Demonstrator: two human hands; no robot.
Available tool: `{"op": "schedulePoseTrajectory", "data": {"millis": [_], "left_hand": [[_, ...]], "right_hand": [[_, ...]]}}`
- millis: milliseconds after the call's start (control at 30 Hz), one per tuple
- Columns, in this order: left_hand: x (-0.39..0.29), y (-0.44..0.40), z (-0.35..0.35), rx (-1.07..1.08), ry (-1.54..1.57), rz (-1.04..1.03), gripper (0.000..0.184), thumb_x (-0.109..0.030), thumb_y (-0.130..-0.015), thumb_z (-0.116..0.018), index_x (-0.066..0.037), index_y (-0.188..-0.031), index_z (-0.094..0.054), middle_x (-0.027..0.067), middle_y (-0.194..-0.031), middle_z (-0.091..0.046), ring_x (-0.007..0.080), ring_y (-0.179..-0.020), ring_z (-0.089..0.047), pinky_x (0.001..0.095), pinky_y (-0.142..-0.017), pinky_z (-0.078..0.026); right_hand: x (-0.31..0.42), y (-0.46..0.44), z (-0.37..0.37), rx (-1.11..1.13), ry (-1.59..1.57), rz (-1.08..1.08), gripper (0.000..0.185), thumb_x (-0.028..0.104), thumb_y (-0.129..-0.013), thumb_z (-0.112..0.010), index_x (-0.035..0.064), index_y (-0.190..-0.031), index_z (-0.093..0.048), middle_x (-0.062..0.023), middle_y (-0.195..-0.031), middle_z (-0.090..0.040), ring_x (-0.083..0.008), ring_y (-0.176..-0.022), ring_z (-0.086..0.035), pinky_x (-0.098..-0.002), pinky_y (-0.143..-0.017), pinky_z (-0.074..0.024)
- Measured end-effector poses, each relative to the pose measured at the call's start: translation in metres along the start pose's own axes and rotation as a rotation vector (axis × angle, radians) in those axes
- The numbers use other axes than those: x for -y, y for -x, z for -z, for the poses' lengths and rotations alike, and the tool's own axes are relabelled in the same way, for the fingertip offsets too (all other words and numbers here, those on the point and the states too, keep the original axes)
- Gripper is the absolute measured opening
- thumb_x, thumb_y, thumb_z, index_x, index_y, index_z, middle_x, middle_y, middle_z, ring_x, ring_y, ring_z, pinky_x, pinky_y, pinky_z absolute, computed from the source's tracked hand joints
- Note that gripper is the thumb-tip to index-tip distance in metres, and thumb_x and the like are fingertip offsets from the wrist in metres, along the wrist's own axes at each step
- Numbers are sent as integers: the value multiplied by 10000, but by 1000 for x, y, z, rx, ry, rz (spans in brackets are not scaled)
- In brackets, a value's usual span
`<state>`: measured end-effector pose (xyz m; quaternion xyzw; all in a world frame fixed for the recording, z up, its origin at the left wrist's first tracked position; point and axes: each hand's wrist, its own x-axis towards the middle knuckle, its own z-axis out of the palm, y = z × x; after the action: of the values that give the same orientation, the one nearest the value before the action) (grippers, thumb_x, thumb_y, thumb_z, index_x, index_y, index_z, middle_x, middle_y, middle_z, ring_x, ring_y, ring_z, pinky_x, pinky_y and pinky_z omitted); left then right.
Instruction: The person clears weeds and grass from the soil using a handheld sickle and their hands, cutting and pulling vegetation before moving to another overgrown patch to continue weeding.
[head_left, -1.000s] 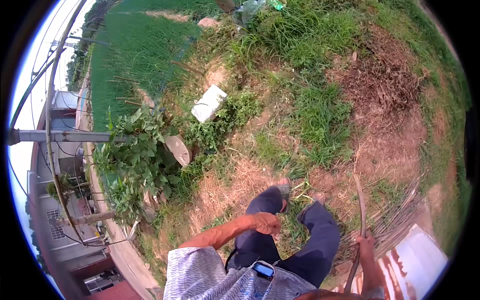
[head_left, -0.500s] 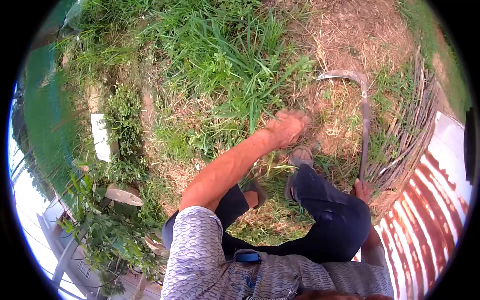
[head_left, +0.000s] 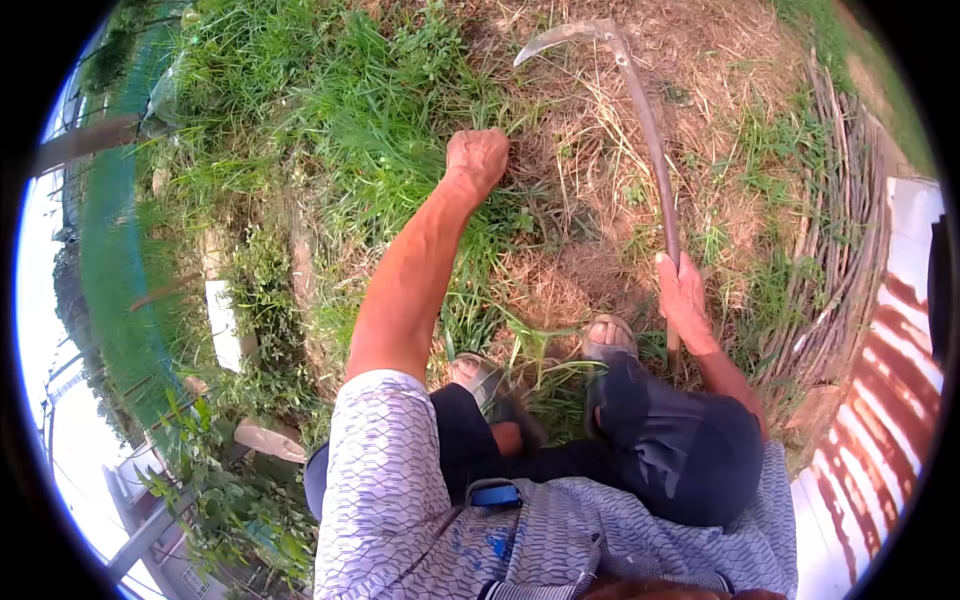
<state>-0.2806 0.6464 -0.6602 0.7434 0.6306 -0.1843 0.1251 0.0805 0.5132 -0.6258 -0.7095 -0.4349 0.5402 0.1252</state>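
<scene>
Sickle (head_left: 656,150) in our right hand (head_left: 682,295): we have the fingers wrapped round the lower part of its long handle, which slants away to the far side, where the curved blade points left over ground strewn with dry straw (head_left: 720,80). Our left hand (head_left: 478,158) is stretched out and balled into a fist at the right edge of green grass (head_left: 370,110); we cannot tell whether any stems are caught inside it. Our sandalled feet (head_left: 608,335) are on the near side. Thin sticks (head_left: 830,220) lie to the right, with a rust-streaked corrugated sheet (head_left: 890,385) near right; a white block (head_left: 228,325) sits well left among weeds.
</scene>
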Motion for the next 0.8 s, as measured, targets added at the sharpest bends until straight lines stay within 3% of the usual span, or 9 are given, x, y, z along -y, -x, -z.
{"op": "schedulePoseTrajectory", "data": {"millis": [67,133,300,400,467,567,633,700,800], "left_hand": [[-2,4,6,-122,40,-22,150,-122,-899,-507,-64,-818,-619,126,-740,-687,239,-697,-691,370,-593,-530],[-10,36,7,-140,55,-98,166,-112,-903,-482,-63,-786,-589,119,-674,-649,221,-613,-648,371,-537,-500],[-34,146,9,232,-35,-622,50,-66,-875,-501,-83,-830,-514,59,-577,-503,179,-529,-562,352,-444,-425],[-65,166,-6,393,76,-675,90,-67,-816,-569,-79,-880,-507,75,-702,-524,213,-596,-597,370,-503,-453],[-78,159,-5,-43,178,-530,192,-75,-773,-609,-75,-943,-520,132,-943,-565,248,-690,-643,388,-594,-477],[-72,106,5,-177,16,-257,676,-72,-762,-646,-102,-1383,-382,215,-1385,-390,283,-803,-665,415,-748,-502],[-58,84,18,-59,-96,-26,794,-74,-776,-641,-31,-1471,-259,264,-1468,-337,268,-826,-676,421,-751,-524],[-33,76,-1,52,-81,156,571,-126,-845,-625,6,-1363,-426,208,-1191,-577,242,-822,-696,391,-671,-554],[-17,91,-10,195,-165,-28,293,-138,-875,-607,4,-1131,-594,143,-988,-630,229,-818,-702,366,-639,-559]], "right_hand": [[-56,-3,-10,-98,381,329,326,356,-962,-519,31,-960,-495,-125,-609,-492,-332,-518,-517,-463,-527,-431],[-123,44,11,-80,377,121,354,379,-955,-531,26,-937,-507,-168,-648,-520,-399,-581,-513,-490,-588,-424],[-140,94,41,-115,361,-35,377,391,-945,-550,17,-908,-521,-168,-670,-525,-323,-610,-529,-441,-601,-426],[-138,81,41,-133,174,-3,370,387,-943,-555,20,-900,-527,-159,-672,-520,-289,-602,-521,-426,-598,-422],[-99,25,20,-154,102,91,365,387,-942,-562,26,-899,-529,-143,-661,-500,-233,-586,-495,-418,-582,-422],[-32,3,-8,-99,114,29,362,379,-938,-567,20,-918,-528,-155,-662,-520,-275,-592,-535,-419,-573,-427],[-92,3,-23,-180,770,698,388,403,-938,-561,18,-940,-520,-179,-686,-554,-329,-637,-592,-414,-579,-444],[-129,49,-9,-6,639,-16,384,417,-930,-575,38,-971,-533,-202,-748,-589,-365,-698,-623,-404,-606,-460],[-128,92,2,101,441,-146,398,438,-920,-594,49,-989,-547,-173,-757,-594,-308,-693,-627,-391,-633,-471]]}}
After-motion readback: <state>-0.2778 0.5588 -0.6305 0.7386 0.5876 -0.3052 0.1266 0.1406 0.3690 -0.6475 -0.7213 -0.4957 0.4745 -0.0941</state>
